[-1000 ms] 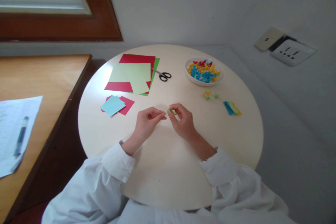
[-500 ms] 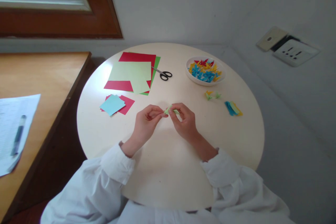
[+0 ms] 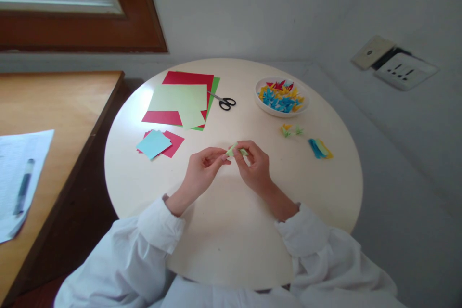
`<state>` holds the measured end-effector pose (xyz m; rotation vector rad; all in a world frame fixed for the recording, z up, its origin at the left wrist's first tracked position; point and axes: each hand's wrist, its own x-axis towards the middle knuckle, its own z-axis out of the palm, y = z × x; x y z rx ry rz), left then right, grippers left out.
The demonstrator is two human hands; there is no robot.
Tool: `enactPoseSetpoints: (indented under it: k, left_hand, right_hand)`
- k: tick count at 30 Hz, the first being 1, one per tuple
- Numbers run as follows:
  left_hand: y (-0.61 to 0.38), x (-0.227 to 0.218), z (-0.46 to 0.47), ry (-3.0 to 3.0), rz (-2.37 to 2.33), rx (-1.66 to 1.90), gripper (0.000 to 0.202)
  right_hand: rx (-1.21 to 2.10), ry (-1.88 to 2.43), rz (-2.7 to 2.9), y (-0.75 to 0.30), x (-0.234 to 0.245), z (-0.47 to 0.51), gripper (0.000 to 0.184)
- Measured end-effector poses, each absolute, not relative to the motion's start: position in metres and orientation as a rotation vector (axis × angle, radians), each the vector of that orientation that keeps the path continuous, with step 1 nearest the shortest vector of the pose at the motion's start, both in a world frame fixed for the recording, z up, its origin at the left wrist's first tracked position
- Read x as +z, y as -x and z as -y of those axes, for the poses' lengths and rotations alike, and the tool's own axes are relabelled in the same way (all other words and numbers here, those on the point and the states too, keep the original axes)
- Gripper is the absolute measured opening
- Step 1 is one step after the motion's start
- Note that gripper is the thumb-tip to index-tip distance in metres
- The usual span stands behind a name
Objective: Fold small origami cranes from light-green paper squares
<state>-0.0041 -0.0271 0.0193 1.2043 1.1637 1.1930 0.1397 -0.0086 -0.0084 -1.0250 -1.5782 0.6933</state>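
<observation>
Between my two hands, over the middle of the round white table (image 3: pixel 231 245), is a small folded piece of pale green paper (image 3: pixel 232 150). My left hand (image 3: pixel 205 168) pinches its left end between thumb and fingers. My right hand (image 3: pixel 253 166) grips the other side, thumb in front and fingers curled behind. The fingers cover much of the paper, so its full shape is hidden. Beyond my right hand lie small folded paper figures (image 3: pixel 287 130), yellow and green. Farther right is a little stack of blue, green and yellow folded strips (image 3: pixel 320 148).
A white bowl (image 3: pixel 257 101) of red, yellow and blue folded paper figures stands at the back right. Black-handled scissors (image 3: pixel 226 103) touch large coloured sheets (image 3: pixel 180 96) at the back left. Blue and pink paper squares (image 3: pixel 154 143) lie nearer. A wooden desk (image 3: pixel 72 101) stands left.
My left hand has shifted very slightly down at the fingertips, and its hold on the green paper has changed a little. My right hand stays nearly still. Everything else keeps its place.
</observation>
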Motion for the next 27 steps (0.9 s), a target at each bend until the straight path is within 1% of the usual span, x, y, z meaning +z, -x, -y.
enactPoseSetpoints:
  k: [10,19,27]
  left_hand:
    - [0.0031,0.0193,0.0258,-1.197,-1.207,1.216,0.02]
    - [0.0028,0.0184,0.0286,-1.256,-1.25,1.232,0.02]
    - [0.0019,0.021,0.0272,-1.239,-1.208,1.18,0.024]
  right_hand:
    - [0.727,0.979,1.579,-0.1388,-0.0106,0.0083,0.007]
    - [0.611,1.013,1.596,-0.1358,-0.006,0.0087,0.006]
    - [0.606,1.001,1.616,-0.1348,-0.0041,0.0096,0.006]
